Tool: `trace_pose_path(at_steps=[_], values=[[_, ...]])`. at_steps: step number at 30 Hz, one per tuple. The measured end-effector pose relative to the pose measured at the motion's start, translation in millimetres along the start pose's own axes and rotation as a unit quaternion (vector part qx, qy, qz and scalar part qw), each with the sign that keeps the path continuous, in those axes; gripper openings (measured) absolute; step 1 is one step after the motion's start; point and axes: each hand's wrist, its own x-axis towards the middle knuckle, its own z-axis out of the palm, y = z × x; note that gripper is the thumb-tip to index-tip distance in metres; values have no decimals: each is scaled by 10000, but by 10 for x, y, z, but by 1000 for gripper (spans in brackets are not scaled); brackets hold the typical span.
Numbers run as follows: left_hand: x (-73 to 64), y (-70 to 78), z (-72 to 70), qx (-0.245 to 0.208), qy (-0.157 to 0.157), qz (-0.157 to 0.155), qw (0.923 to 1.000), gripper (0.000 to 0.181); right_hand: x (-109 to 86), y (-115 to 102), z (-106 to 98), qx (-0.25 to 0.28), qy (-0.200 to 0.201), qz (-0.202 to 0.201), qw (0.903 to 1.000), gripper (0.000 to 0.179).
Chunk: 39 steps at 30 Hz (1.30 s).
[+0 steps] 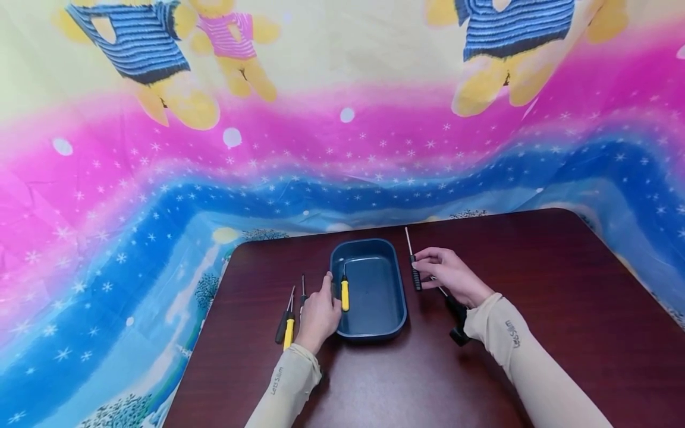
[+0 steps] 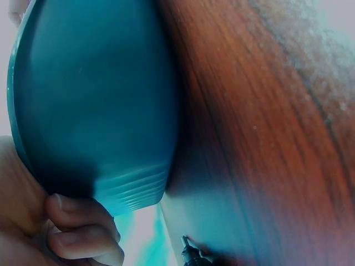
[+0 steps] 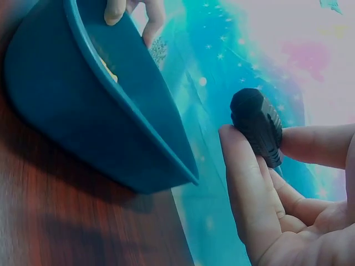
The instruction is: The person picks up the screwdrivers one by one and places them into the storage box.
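A dark blue rectangular plastic container stands on the table. At its left wall my left hand grips the rim; the left wrist view shows fingers curled at the container's wall. Inside the container lies a screwdriver with a yellow handle. Just right of the container, my right hand pinches a black-handled screwdriver between thumb and fingers, its shaft pointing away from me. In the right wrist view, the handle's end faces the camera, apart from the container.
Left of the container lie several more screwdrivers, one yellow-handled and one black-handled. Another black-handled tool lies partly hidden under the right wrist. The brown table ends at a patterned cloth.
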Motion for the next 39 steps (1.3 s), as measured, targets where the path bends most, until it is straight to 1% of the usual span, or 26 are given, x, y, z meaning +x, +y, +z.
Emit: trace_pose_path(at_steps=[5, 10, 16, 22, 28, 32, 39], values=[[3, 3, -2, 19, -5, -72, 10000, 66, 80, -33, 105, 116, -59, 30, 9999, 39], [11, -4, 23, 46, 46, -9, 10000, 66, 169, -64, 217, 257, -118, 73, 9996, 41], [-3, -13, 16, 43, 23, -37, 10000, 67, 289, -97, 381, 339, -168, 179, 9991, 41], [4, -7, 4, 3, 70, 23, 10000, 66, 388, -171, 529, 427, -156, 176, 9988, 36], [17, 9, 11, 71, 84, 146, 9998, 66, 462, -204, 633, 546, -125, 232, 9982, 42], [14, 5, 18, 100, 69, 78, 9999, 66, 538, -190, 710, 662, -150, 304, 9972, 45], [8, 7, 17, 89, 64, -46, 9999, 67, 681, -125, 863, 804, -99, 465, 9956, 43]])
